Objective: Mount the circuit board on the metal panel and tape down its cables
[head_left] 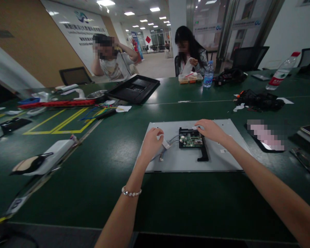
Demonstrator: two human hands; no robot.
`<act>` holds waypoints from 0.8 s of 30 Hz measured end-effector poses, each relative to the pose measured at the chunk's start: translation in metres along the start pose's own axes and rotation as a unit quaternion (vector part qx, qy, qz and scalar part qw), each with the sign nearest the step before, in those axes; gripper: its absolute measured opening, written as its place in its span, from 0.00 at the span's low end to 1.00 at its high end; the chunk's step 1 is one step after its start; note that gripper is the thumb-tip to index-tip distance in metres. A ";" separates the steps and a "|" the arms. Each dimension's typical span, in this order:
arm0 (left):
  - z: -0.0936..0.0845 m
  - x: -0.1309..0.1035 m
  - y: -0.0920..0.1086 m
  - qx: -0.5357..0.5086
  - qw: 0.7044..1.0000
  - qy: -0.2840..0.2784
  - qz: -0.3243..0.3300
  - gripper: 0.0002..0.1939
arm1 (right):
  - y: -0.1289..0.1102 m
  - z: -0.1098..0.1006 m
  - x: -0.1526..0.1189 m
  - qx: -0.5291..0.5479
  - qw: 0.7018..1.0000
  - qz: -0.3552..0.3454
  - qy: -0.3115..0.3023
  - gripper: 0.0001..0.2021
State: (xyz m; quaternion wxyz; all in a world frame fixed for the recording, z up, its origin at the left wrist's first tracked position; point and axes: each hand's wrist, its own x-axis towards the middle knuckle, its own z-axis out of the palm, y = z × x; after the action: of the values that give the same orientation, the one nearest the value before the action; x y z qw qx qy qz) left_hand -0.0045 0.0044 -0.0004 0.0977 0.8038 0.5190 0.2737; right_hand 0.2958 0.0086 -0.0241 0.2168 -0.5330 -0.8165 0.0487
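Left hand (152, 140) pinches a white flat cable (166, 144); right hand (209, 130) rests released on the green circuit board (191, 140) atop a grey metal panel (222, 162).

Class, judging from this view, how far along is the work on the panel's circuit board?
Done: the grey panel lies flat with its circuit board exposed. In hand: the left hand pinches the white cable; the right hand rests at the board's corner. Left: wires lie loose beside the board.

Grey panel (217, 162); green circuit board (191, 140) — dark-green table (93, 179).
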 end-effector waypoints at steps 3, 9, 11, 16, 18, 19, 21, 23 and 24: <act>-0.001 -0.001 0.005 0.024 0.998 -0.047 0.030 0.06 | 0.001 0.004 0.000 -0.002 1.000 0.001 -0.007 0.13; 0.003 -0.005 0.003 0.044 0.990 -0.132 0.034 0.04 | 0.001 0.010 -0.001 -0.002 1.000 -0.006 -0.018 0.13; 0.004 -0.006 0.001 0.042 0.989 -0.138 0.035 0.06 | 0.001 0.012 -0.001 -0.001 1.000 -0.006 -0.020 0.12; 0.003 -0.006 -0.002 0.023 0.988 -0.151 0.038 0.10 | 0.000 0.015 -0.001 0.001 1.000 -0.002 -0.018 0.11; 0.001 -0.006 -0.003 0.005 0.987 -0.155 0.038 0.11 | 0.000 0.015 -0.002 0.002 1.000 0.001 -0.015 0.11; 0.000 -0.006 -0.004 -0.002 0.987 -0.159 0.036 0.12 | 0.000 0.015 -0.002 0.002 1.000 0.003 -0.014 0.11; -0.002 -0.006 -0.005 -0.011 0.984 -0.173 0.029 0.13 | 0.001 0.016 -0.002 0.002 1.000 0.006 -0.012 0.11; -0.004 -0.006 -0.005 -0.014 0.982 -0.186 0.026 0.14 | 0.001 0.015 -0.002 0.002 1.000 0.008 -0.011 0.11; -0.005 -0.006 -0.006 -0.015 0.981 -0.192 0.026 0.14 | 0.001 0.015 -0.002 0.002 1.000 0.009 -0.011 0.11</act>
State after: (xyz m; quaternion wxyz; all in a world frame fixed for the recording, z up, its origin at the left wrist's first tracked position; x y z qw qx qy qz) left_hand -0.0132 0.0013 -0.0006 0.2002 0.8530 0.4657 0.1244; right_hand 0.2908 0.0095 -0.0386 0.2085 -0.5390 -0.8141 0.0575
